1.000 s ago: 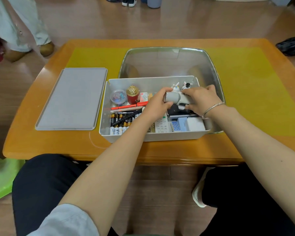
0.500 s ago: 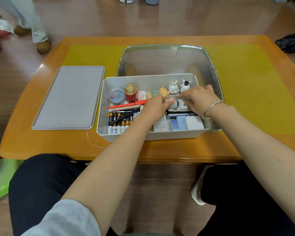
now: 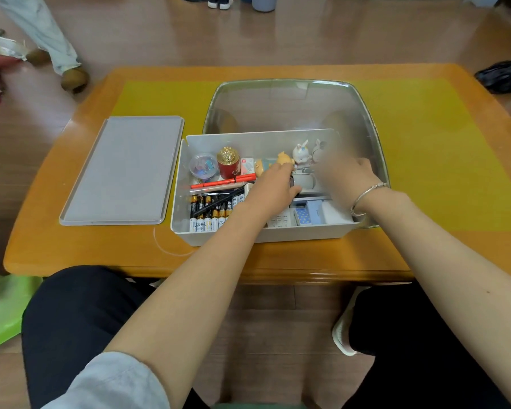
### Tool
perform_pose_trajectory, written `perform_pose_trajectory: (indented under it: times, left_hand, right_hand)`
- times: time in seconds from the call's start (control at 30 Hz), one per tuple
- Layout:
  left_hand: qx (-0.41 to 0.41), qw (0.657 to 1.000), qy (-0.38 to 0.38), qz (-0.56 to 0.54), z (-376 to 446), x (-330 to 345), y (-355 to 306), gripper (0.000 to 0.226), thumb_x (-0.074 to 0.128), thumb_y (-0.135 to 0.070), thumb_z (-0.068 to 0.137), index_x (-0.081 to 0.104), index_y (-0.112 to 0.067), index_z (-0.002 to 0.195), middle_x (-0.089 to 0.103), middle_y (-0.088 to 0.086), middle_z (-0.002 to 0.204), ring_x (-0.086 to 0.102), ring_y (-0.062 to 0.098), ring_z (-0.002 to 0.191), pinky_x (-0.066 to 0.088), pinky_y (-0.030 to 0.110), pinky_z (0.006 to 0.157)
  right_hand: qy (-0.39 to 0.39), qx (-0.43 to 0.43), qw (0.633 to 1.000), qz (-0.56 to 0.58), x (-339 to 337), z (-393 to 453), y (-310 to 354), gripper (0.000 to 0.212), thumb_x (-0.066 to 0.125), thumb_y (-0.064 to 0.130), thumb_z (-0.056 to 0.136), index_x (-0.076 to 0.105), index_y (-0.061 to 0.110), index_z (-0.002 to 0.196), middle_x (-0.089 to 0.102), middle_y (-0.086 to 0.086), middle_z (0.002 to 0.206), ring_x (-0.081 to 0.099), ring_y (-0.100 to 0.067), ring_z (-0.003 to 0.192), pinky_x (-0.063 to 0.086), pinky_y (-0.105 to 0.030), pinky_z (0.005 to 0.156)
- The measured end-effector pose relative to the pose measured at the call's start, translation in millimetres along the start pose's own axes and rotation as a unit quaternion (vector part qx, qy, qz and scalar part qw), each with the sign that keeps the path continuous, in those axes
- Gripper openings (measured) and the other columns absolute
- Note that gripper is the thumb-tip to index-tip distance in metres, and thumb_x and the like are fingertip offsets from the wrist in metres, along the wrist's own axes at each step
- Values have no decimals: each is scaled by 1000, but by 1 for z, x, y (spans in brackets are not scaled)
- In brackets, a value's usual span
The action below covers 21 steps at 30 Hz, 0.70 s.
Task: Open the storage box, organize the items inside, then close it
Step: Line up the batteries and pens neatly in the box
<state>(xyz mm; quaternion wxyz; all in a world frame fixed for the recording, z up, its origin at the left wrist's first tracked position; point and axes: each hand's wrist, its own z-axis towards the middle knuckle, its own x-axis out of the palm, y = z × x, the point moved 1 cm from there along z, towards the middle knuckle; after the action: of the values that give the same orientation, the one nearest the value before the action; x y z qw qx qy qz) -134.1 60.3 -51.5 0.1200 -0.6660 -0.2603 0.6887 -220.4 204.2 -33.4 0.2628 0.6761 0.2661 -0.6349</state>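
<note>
The white storage box (image 3: 180,187) stands open at the table's middle, with its grey lid (image 3: 124,169) lying flat to its left. Inside are batteries (image 3: 207,215), a red pen (image 3: 222,182), a red jar with a gold cap (image 3: 228,163), a clear case of clips (image 3: 203,166), small figures (image 3: 301,152) and small blue and white boxes (image 3: 313,215). A white cylindrical device (image 3: 305,181) lies low in the box. My left hand (image 3: 273,185) curls around its left end. My right hand (image 3: 344,178) is blurred just right of it, its fingers unclear.
A clear plastic tub (image 3: 278,104) sits right behind the box on the yellow mat (image 3: 425,149). A person's legs (image 3: 50,39) stand beyond the table's far left corner. A green stool (image 3: 0,308) is at my left knee.
The white device, held up by both hands a second ago, has come down into the box. My right hand has slid off to the right; the small figures now show.
</note>
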Motion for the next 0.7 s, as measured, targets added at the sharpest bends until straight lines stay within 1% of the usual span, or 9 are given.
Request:
perform_pose_trajectory:
  times: [0.1, 0.2, 0.33, 0.43, 0.5, 0.57, 0.63, 0.67, 0.7]
  left_hand:
    - [17, 999, -31, -1, -10, -7, 2, 42, 56, -29, 95, 47, -13, 133, 52, 10, 129, 47, 27, 120, 40, 38, 99]
    - [7, 993, -114, 35, -27, -19, 9, 36, 53, -29, 96, 51, -17, 130, 54, 5, 127, 46, 23, 119, 37, 37, 97]
    - [-65, 970, -213, 96, -56, -45, 37, 35, 52, -25, 94, 50, -17, 129, 51, 7, 130, 42, 27, 120, 36, 41, 96]
    - [-155, 943, -268, 125, -77, -67, 70, 43, 54, -17, 91, 45, -13, 133, 45, 12, 137, 40, 33, 123, 35, 46, 96]
    - [-239, 930, -248, 129, -89, -76, 91, 52, 53, -21, 93, 35, -12, 141, 38, 14, 144, 36, 35, 128, 33, 48, 99]
    - [-302, 926, -192, 121, -95, -76, 102, 56, 45, -30, 98, 24, -11, 147, 39, 17, 143, 39, 37, 127, 36, 49, 95]
    - [-281, 944, -158, 71, -95, -70, 106, 51, 39, -28, 101, 22, -10, 146, 54, 19, 128, 54, 35, 109, 39, 42, 76]
    - [-253, 954, -154, 50, -94, -66, 105, 48, 39, -23, 101, 23, -10, 145, 60, 18, 117, 57, 32, 93, 37, 38, 68]
    - [-232, 959, -154, 44, -92, -64, 105, 47, 42, -16, 100, 24, -10, 143, 63, 18, 108, 54, 27, 81, 36, 36, 63]
  right_hand:
    - [-22, 32, 998, 44, 1, -8, 8, 47, 47, 20, 92, 43, 32, 137, 30, -3, 150, 24, -25, 136, 21, -49, 106]
    - [-33, 69, 996, 47, 5, -18, 16, 48, 49, 23, 91, 40, 30, 139, 21, -4, 153, 15, -25, 140, 13, -56, 110]
    - [23, 84, 996, 29, 11, -22, 23, 49, 44, 36, 95, 33, 30, 142, 14, 0, 156, 4, -22, 144, 4, -60, 111]
    - [26, 87, 996, 17, 13, -23, 27, 49, 39, 44, 96, 30, 34, 143, 17, 1, 155, 6, -23, 144, 2, -63, 110]
    - [29, 91, 995, 0, 14, -22, 31, 51, 37, 48, 95, 28, 34, 143, 21, 1, 154, 10, -24, 143, 3, -64, 109]
    - [35, 96, 995, -10, 14, -22, 33, 54, 37, 50, 95, 25, 34, 144, 23, 1, 153, 15, -24, 142, 4, -64, 109]
    - [34, 103, 994, -10, 13, -22, 35, 55, 36, 51, 95, 24, 33, 145, 24, 0, 152, 18, -25, 140, 5, -64, 109]
    - [34, 107, 994, -8, 13, -23, 36, 55, 36, 51, 94, 24, 33, 145, 25, 0, 152, 20, -25, 140, 6, -64, 109]
    - [35, 111, 993, -7, 13, -23, 37, 55, 36, 51, 94, 24, 33, 145, 26, 0, 151, 21, -25, 139, 7, -64, 110]
